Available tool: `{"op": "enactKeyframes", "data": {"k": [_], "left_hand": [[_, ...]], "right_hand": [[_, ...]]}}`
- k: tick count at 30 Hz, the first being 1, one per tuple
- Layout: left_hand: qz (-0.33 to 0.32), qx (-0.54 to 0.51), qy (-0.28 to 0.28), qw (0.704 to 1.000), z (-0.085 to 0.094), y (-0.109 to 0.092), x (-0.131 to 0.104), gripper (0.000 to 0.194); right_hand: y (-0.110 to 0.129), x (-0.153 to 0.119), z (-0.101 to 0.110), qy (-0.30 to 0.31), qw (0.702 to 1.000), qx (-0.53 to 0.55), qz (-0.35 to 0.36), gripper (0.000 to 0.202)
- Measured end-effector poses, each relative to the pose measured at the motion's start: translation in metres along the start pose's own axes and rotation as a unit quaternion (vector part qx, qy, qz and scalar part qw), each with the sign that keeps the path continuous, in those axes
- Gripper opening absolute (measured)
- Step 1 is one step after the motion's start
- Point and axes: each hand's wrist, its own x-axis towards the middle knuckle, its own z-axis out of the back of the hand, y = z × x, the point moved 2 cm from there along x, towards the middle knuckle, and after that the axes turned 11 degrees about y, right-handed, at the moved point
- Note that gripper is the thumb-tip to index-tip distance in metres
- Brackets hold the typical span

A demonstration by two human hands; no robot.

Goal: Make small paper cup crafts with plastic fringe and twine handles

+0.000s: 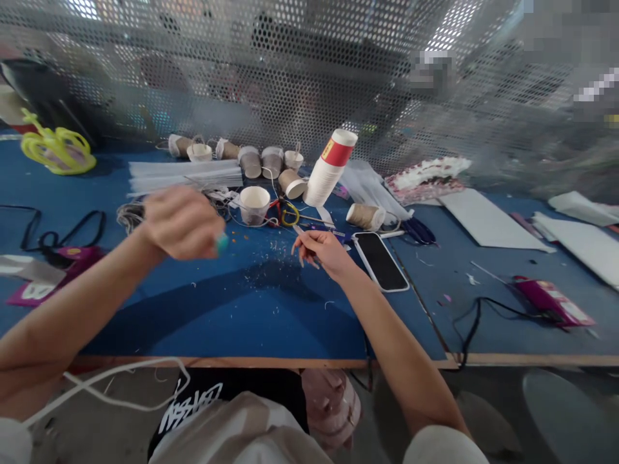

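My left hand (184, 222) is raised over the left part of the blue table (193, 322), its fingers curled closed and blurred; a small teal thing (222, 243) shows at its fingertips. Lower and near the middle, my right hand (322, 251) pinches a thin pale piece (298, 229) between thumb and forefinger. Just behind the hands stands a white paper cup (255, 205), with red-and-yellow handled scissors (289, 213) beside it. White scraps (273, 267) are scattered on the table in front of my right hand. A phone (381, 261) lies right of my right wrist.
Twine-wrapped cups (250, 162) and a leaning stack of paper cups (325, 177) stand at the back. White sheets (186, 175) lie back left. Purple pouches with black cords sit at far left (62, 274) and right (551, 301). A perforated metal screen (217, 77) rises behind.
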Motion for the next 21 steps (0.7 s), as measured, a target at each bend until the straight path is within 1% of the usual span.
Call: {"op": "enactKeyframes", "data": {"k": [1,2,3,4,7,8,9,11,13,15,18,21], "left_hand": [[-0.060,0.006,0.011,0.998,-0.015,-0.005,-0.003,0.055],[-0.159,0.043,0.003,0.986,-0.028,-0.013,-0.006,0.044],[-0.194,0.089,-0.023,0.977,-0.041,-0.018,-0.008,0.032],[-0.165,0.117,-0.031,0.979,-0.053,-0.021,-0.008,0.028],[-0.009,0.102,-0.017,0.995,-0.078,-0.020,-0.008,0.054],[0.026,0.082,-0.007,0.996,-0.083,-0.018,-0.009,0.062],[0.046,0.058,0.005,0.997,-0.088,-0.016,-0.009,0.067],[0.052,-0.001,0.032,0.998,-0.094,-0.012,-0.009,0.069],[0.039,-0.057,0.053,0.996,-0.096,-0.010,-0.009,0.062],[0.038,-0.097,0.059,0.993,-0.096,-0.011,-0.008,0.054],[0.061,-0.130,0.052,0.988,-0.093,-0.014,-0.006,0.044],[0.095,-0.125,0.052,0.986,-0.089,-0.013,-0.005,0.039]], "right_hand": [[-0.001,0.000,-0.002,0.005,1.000,0.023,-0.002,0.026],[-0.002,0.000,-0.004,0.016,0.999,0.044,-0.006,0.027],[-0.003,0.000,-0.006,0.030,0.997,0.065,-0.008,0.028],[-0.003,0.000,-0.009,0.044,0.995,0.085,-0.008,0.028],[-0.005,0.000,-0.015,0.069,0.988,0.138,-0.004,0.030],[-0.005,0.000,-0.017,0.075,0.985,0.155,-0.007,0.031],[-0.005,0.000,-0.019,0.084,0.982,0.171,-0.013,0.033],[-0.004,-0.001,-0.025,0.105,0.974,0.200,-0.030,0.039],[-0.003,-0.002,-0.031,0.124,0.966,0.222,-0.046,0.046],[-0.001,-0.003,-0.035,0.134,0.960,0.239,-0.062,0.050],[0.000,-0.004,-0.040,0.142,0.953,0.254,-0.079,0.053],[0.000,-0.004,-0.042,0.154,0.949,0.261,-0.085,0.052]]}}
